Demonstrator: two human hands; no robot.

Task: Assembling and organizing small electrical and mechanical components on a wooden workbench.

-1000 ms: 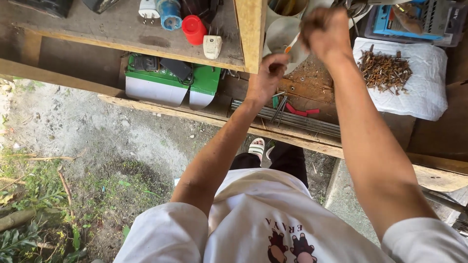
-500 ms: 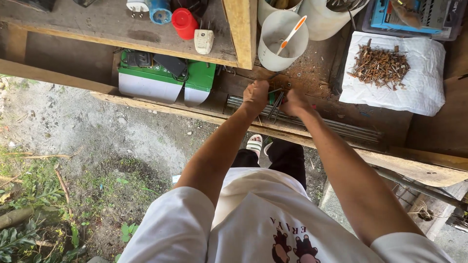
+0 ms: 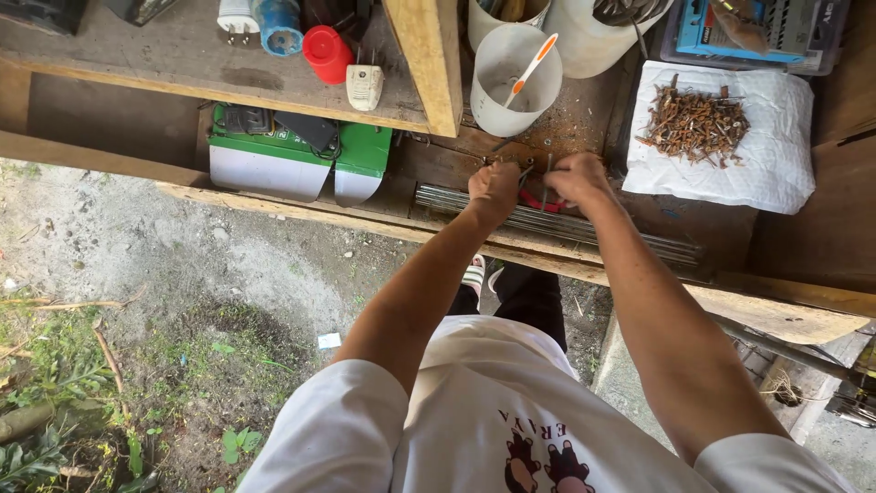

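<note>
Here both hands (image 3: 534, 183) grip red-handled pliers (image 3: 537, 199); thin nail (image 3: 548, 170) upright.

Two bare hands, left hand (image 3: 494, 185) and right hand (image 3: 575, 178), meet just below one white plastic cup (image 3: 514, 82) holding one toothbrush (image 3: 529, 69). Right of the cup lies one white cloth (image 3: 776, 146) bearing one heap of rusty nails (image 3: 695, 123); left of it stand one red cap (image 3: 326, 53), two white plugs (image 3: 365, 87) and one green box (image 3: 301, 164).

Soft, even daylight fills the scene, with no hard shadows. The white cloth (image 3: 730, 137) and the white cup (image 3: 516, 82) are bright, close to glare. The shelf recess (image 3: 109, 114) under the plank sits in dim shade. Focus is sharp throughout, with slight wide-angle stretching at the edges.
</note>
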